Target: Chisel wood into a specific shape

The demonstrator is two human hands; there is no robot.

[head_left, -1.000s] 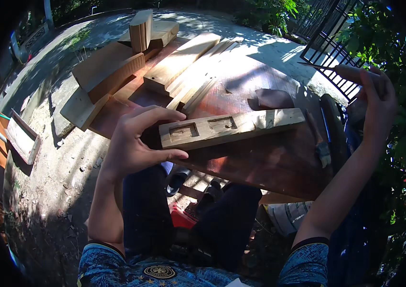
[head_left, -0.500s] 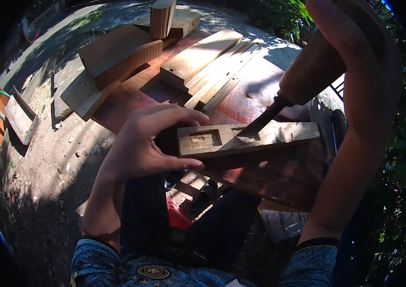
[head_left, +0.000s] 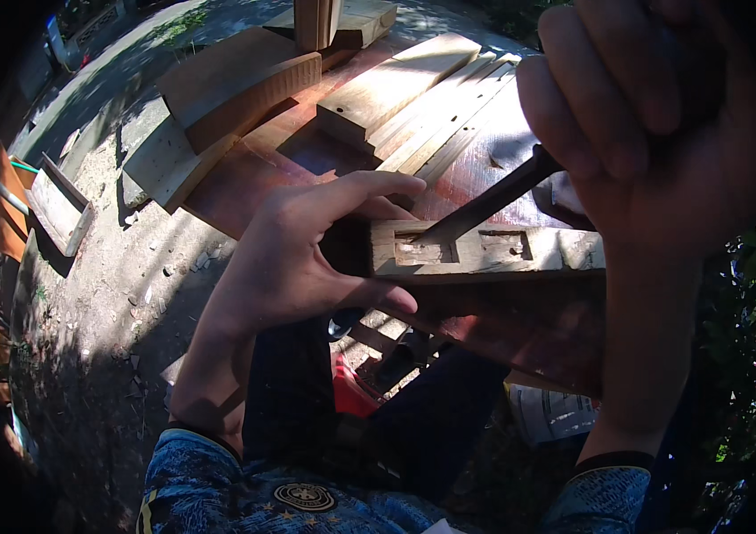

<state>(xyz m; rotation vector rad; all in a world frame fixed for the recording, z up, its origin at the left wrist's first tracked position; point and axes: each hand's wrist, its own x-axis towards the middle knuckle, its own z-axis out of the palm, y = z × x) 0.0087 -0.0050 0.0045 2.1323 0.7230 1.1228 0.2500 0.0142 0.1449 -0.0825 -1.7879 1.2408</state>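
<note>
Right hand (head_left: 636, 116): clenched, upper right, around a chisel (head_left: 486, 201); handle mostly hidden inside the fist. Blade slanting down and leftward to the left recess (head_left: 422, 254) of a pale wooden block (head_left: 469, 250); tip at that recess, contact with its floor not readable. Left hand (head_left: 293, 258): curved in a wide C, grasping the block's left end, thumb along the near edge, fingers toward the far edge; firmness of hold not readable.

Key relation: block low and left of the right fist, long axis roughly left to right across the front of the body, right end hidden behind the right wrist. Left hand nearer to the chisel tip, just left of the left recess. Right recess (head_left: 504, 246) between tip and right wrist.

Further out: reddish-brown table (head_left: 520, 334) below the block, contact between them hidden. Beyond, pale planks and strips (head_left: 449, 120) lying slantwise; to their left, stacked thick boards (head_left: 244, 84), plus one upright wooden piece (head_left: 315, 22).
</note>
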